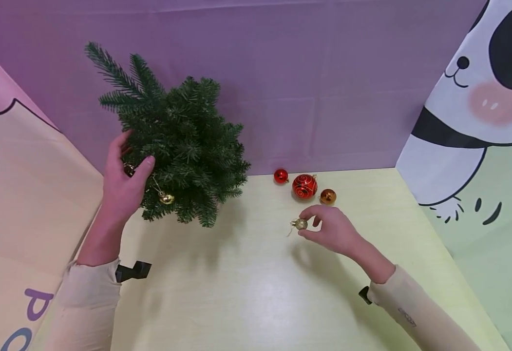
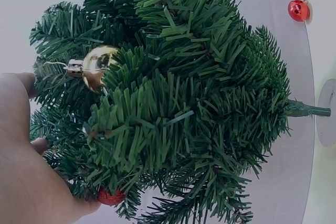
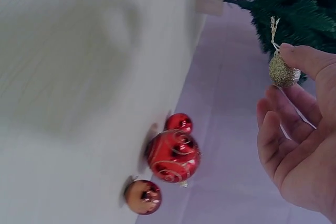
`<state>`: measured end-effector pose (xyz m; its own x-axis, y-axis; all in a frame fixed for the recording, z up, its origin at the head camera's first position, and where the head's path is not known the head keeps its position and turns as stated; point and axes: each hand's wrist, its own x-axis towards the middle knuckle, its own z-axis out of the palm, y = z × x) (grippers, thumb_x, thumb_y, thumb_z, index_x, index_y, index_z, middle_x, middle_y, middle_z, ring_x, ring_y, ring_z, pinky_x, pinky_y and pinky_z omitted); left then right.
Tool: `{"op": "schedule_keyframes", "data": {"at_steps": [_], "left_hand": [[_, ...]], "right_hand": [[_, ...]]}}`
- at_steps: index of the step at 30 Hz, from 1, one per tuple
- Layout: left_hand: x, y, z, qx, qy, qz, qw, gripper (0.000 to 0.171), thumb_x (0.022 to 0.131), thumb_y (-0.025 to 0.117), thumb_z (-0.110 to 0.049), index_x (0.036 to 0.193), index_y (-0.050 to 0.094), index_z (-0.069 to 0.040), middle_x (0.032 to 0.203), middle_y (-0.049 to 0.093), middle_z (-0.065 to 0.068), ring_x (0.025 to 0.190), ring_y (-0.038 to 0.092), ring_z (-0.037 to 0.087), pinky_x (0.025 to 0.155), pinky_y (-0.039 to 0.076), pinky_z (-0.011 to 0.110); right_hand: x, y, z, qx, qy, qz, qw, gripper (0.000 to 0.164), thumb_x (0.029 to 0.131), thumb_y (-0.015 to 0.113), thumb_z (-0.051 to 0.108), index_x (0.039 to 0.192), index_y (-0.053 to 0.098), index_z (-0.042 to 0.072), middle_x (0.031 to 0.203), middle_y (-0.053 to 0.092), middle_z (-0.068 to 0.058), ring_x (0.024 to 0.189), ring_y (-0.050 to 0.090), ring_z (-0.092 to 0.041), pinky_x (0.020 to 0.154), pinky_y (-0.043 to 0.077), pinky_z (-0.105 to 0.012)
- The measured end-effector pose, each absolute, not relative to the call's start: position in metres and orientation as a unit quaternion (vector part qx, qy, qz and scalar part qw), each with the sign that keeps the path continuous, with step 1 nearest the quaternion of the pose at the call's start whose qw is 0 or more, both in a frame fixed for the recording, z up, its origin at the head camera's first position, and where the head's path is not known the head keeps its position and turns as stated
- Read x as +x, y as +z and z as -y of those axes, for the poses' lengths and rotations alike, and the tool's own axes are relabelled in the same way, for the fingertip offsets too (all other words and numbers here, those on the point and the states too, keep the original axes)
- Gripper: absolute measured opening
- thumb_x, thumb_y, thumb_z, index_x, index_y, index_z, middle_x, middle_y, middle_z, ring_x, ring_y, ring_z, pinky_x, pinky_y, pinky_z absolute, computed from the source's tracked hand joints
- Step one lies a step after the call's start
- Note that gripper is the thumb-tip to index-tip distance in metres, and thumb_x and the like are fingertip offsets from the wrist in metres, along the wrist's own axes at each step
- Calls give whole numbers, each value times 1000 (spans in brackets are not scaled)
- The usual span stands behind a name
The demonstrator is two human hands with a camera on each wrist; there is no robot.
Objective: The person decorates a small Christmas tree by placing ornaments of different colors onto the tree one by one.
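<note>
A small artificial Christmas tree [image 1: 185,141] stands at the left. My left hand [image 1: 124,187] holds its left side, fingers among the branches and thumb in front; some fingertips are hidden by needles. Close to that thumb hangs a shiny gold ball ornament [image 1: 166,198]. In the left wrist view a red ornament [image 2: 111,196] shows low in the branches beside the hand. Right of the tree, above the table, my right hand [image 1: 332,229] pinches a small glittery gold ball ornament [image 3: 284,72] between thumb and fingers. Its thin hanging loop [image 3: 274,30] dangles free.
On the table [image 1: 247,292], near the purple back wall [image 1: 326,87], lie a small red ball [image 1: 281,176], a larger patterned red ball [image 1: 304,186] and a copper-coloured ball [image 1: 328,196]. A panda-printed panel [image 1: 448,117] borders the right side.
</note>
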<state>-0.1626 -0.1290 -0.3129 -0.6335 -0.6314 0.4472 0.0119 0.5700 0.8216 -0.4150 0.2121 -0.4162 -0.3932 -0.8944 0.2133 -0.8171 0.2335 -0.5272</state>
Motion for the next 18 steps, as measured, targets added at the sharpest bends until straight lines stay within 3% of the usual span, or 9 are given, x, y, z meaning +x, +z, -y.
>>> {"op": "schedule_keyframes", "data": {"at_steps": [18], "left_hand": [[-163, -313, 128, 187, -419, 799, 388, 62, 99, 52, -21, 154, 24, -14, 154, 24, 8, 136, 24, 29, 109, 21, 49]], "right_hand": [[-397, -397, -215, -541, -337, -769, 51, 27, 78, 83, 21, 102, 71, 17, 95, 67, 14, 75, 59, -6, 63, 48, -28]]}}
